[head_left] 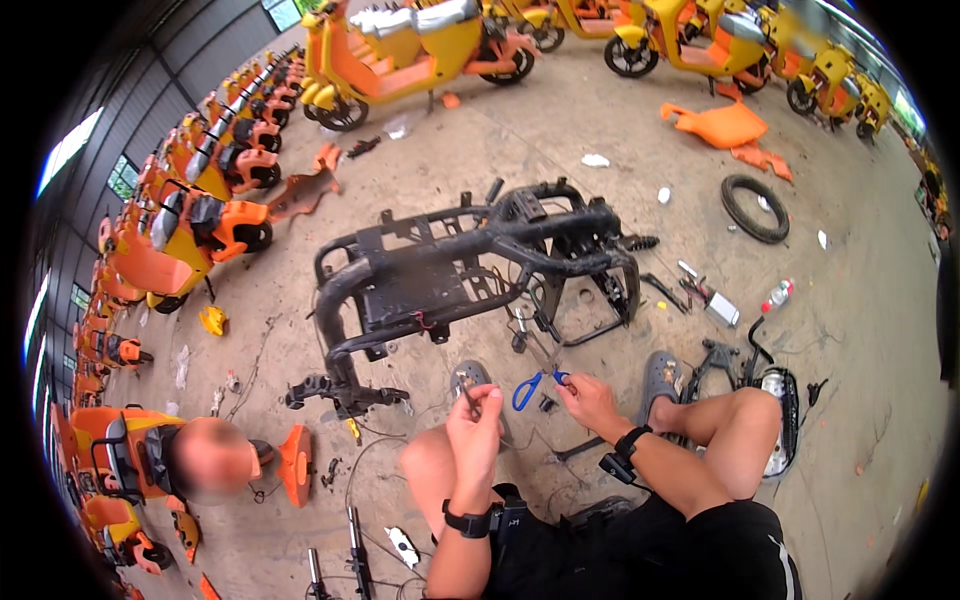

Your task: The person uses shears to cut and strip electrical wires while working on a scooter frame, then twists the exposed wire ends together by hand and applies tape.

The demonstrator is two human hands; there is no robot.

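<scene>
Gripping scissors (pixel 535 380) in right fingers (pixel 582 392), cable (pixel 470 398) in left fingers (pixel 488 402), over littered warehouse floor (pixel 510 145)

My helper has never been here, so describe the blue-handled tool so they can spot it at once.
Find the big, bare black frame in the middle. Just below it in the view, the person's right hand holds the blue-handled tool by one handle. Its other handle is a bright blue open loop, unlike the grey clogs on either side.

Scissors (pixel 537 379): blue handles. Frame (pixel 440 248): black. Scooters (pixel 437 52): yellow, orange.
</scene>
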